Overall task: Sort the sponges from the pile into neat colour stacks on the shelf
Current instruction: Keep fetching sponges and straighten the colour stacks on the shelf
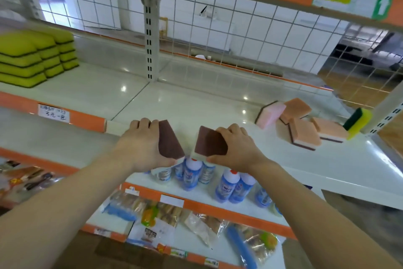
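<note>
I see the yellow-green foam sponges [32, 57] already stacked at the white shelf's [174, 98] left, while my left hand [141, 144] and right hand [237, 149] each grip a brown-faced rectangular sponge [171, 140] at its front edge, and the orange-pink pile [305, 122] waits unsorted at the right.

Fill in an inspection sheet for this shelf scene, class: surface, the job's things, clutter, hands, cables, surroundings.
Surface: white shelf with an orange front strip, glossy.
Job's things: yellow sponge stacks at far left; loose pile of orange and pink sponges at right, with one yellow-green sponge leaning beside it.
Clutter: nothing seen on this shelf.
Hands: left hand grips a brown-faced sponge; right hand grips another brown-faced sponge; both are above the front edge.
Cables: nothing seen.
Surroundings: wire grid back; blue-and-white bottles and packaged goods on lower shelves.
</note>
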A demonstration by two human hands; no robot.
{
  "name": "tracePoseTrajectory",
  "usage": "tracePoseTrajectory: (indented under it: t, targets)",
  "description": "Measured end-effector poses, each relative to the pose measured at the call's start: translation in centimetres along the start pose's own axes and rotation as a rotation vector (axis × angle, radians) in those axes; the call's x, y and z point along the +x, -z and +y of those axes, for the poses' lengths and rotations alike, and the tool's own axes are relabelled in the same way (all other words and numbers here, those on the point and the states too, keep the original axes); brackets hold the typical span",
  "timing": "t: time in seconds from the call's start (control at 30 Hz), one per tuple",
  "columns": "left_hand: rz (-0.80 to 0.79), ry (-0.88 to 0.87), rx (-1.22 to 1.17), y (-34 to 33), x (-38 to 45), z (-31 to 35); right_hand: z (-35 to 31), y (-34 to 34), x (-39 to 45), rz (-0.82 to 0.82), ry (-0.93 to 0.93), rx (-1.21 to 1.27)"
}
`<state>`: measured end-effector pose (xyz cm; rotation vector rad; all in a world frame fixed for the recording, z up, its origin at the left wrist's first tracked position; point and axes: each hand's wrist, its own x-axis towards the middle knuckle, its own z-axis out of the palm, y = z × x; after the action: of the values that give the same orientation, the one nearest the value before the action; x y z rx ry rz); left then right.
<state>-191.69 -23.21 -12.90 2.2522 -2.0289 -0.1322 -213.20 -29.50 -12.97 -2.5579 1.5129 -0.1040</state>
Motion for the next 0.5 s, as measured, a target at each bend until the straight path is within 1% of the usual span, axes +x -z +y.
tracePoseTrajectory:
  t: [0.23,0.5]
  targets:
    - [0.002,0.087,-0.017,0.5,-2.1,-4.5,-4.8,-0.7,2.1,-0.037,0.131,-0.013]
    - [0.034,0.223,-0.049,1.3,-2.4,-8.4,-8.2,-1.0,7.1,-0.049,0.272,-0.004]
